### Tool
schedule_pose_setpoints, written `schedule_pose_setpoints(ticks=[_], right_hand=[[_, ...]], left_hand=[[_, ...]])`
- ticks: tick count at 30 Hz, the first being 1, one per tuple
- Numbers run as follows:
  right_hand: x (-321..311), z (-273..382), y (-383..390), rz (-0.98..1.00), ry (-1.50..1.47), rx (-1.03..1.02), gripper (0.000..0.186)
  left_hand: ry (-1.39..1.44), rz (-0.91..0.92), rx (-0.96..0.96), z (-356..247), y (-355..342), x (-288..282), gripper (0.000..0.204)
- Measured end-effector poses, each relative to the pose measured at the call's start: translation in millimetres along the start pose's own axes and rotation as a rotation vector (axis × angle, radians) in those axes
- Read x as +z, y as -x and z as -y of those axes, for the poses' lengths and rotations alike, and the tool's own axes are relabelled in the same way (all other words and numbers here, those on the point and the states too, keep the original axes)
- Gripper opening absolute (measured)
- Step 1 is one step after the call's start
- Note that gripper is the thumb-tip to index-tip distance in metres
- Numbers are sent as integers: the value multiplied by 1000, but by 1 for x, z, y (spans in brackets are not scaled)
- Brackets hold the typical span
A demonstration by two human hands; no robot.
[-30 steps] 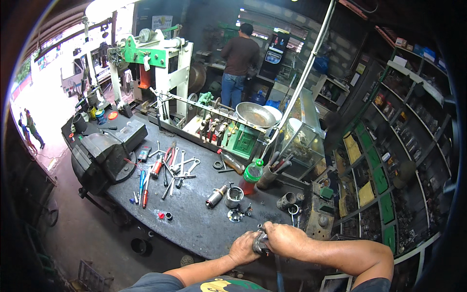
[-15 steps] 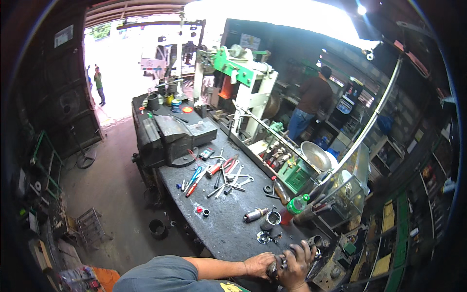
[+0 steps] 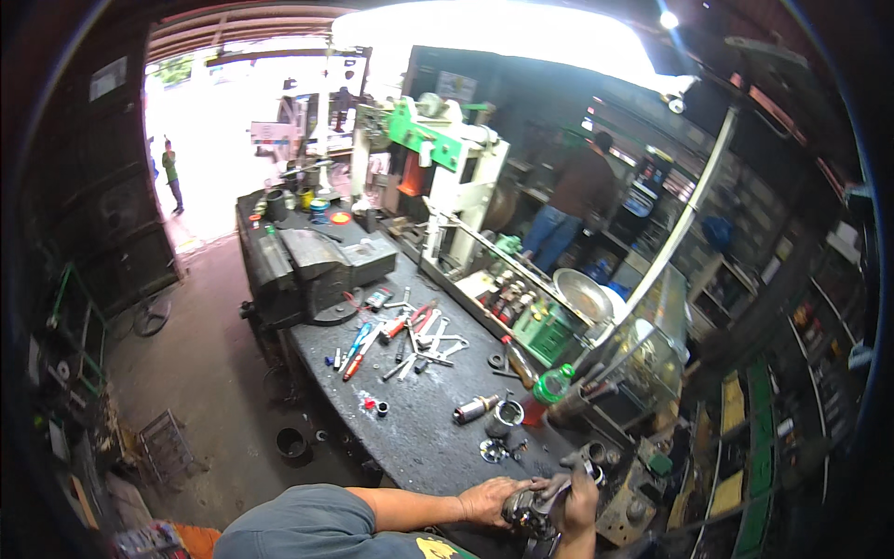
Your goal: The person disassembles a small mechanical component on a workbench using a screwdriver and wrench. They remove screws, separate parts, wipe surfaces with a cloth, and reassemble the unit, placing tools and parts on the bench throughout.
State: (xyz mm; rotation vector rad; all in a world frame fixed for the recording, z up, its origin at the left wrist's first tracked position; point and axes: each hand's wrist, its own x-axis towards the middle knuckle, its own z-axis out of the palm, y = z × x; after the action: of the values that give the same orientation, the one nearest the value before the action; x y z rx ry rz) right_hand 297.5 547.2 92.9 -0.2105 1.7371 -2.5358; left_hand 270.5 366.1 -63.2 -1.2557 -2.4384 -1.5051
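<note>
Both your hands, left hand (image 3: 492, 501) and right hand (image 3: 579, 494), clamp metal part (image 3: 527, 511) beyond workbench (image 3: 419, 438) edge; greasy slip drops it.

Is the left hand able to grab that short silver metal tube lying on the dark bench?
Probably yes, but not freely: the left hand is on the dark metal part that the right hand also grips. The short silver metal tube lies uncovered on the dark workbench, with bare bench between.
</note>
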Motion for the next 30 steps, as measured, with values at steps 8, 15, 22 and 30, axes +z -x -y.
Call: schedule_pose_setpoints(ticks=[8, 15, 22, 30], right_hand=[[52, 91, -35, 463, 1835, 183, 41], [41, 75, -10, 684, 1974, -639, 43], [50, -25, 57, -378, 1014, -325, 51], [33, 4, -4, -191, 248, 264, 39]], left_hand=[[-43, 8, -10, 2, 0, -4, 120], [-61, 7, -34, 12, 3, 1, 113], [-13, -23, 21, 3, 4, -2, 107], [-96, -66, -55, 27, 9, 12, 114]])
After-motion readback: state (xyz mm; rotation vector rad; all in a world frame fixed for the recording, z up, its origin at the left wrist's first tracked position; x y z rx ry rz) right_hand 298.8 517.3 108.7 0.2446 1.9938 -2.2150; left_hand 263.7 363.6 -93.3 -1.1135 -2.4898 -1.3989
